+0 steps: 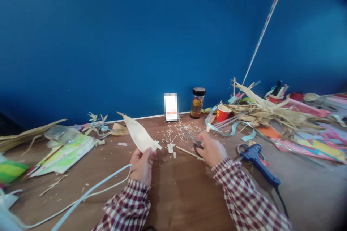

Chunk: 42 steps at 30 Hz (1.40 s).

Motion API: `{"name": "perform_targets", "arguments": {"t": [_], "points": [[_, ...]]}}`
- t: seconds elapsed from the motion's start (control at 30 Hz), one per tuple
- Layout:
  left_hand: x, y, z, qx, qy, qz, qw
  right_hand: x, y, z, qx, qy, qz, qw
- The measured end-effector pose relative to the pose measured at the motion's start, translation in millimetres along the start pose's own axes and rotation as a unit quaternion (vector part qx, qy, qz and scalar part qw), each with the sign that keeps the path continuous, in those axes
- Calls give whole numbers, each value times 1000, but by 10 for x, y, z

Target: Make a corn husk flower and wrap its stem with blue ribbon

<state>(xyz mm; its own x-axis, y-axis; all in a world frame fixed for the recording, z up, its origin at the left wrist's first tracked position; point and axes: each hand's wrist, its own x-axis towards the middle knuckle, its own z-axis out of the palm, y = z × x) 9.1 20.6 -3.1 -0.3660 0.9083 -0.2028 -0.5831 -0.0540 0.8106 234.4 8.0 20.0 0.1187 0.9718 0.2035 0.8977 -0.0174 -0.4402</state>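
Note:
Between the thumb and fingers of my left hand [143, 163] is a pale, dried corn husk [137, 131], its pointed tip up and to the left and its lower end cut into short strips. My right hand [213, 148] is closed on dark-handled scissors [197, 143], blades pointing up and left, apart from the husk. A thin pale stick [187, 151] lies on the table beside the scissors. Small husk clippings [180, 131] are scattered beyond and between my hands.
A blue glue gun [258, 164] lies right of my right hand. Behind stand a lidded jar [197, 103] and a red paper cup [223, 113]. Dried husks [260, 110] pile up at right. A white cable [89, 196] crosses the left side; a blue partition [135, 43] rises behind.

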Motion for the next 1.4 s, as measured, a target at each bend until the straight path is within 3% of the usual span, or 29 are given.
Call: {"name": "perform_targets", "arguments": {"t": [0.23, 0.43, 0.57, 0.63, 0.7, 0.83, 0.9, 0.97, 1.03, 1.1, 1.17, 1.23, 1.4], "points": [[52, -21, -11, 15, 50, 88, 995, 59, 95, 34, -16, -22, -35, 999], [-13, -73, -31, 78, 15, 32, 996, 94, 92, 35, -124, -23, 19, 992], [-25, -89, -37, 114, -2, 45, 992, 149, 107, 42, -176, -63, 4, 982], [-42, -97, -33, 141, -33, 55, 988, 169, 110, 46, -181, -73, -3, 981], [-94, -111, -23, 188, -101, 65, 975, 176, 109, 52, -181, -71, -3, 981], [-282, -145, 18, 306, -281, 115, 902, 167, 127, 70, -156, -40, -10, 987], [-362, -156, 40, 329, -336, 132, 873, 160, 134, 79, -132, -14, -13, 991], [-396, -166, 54, 322, -336, 106, 879, 145, 106, 94, -65, 31, -23, 997], [-387, -177, 55, 292, -294, 52, 909, 108, 17, 127, 84, 59, -35, 994], [-355, -189, 45, 259, -249, 7, 933, 37, -130, 192, 291, 10, -19, 956], [-326, -204, 33, 241, -233, -13, 942, -60, -297, 285, 469, -104, 14, 877], [-313, -222, 23, 233, -241, -27, 942, -155, -431, 386, 540, -184, 13, 821], [-335, -261, 20, 206, -215, -85, 951, -236, -485, 513, 574, -199, 64, 791]]}}
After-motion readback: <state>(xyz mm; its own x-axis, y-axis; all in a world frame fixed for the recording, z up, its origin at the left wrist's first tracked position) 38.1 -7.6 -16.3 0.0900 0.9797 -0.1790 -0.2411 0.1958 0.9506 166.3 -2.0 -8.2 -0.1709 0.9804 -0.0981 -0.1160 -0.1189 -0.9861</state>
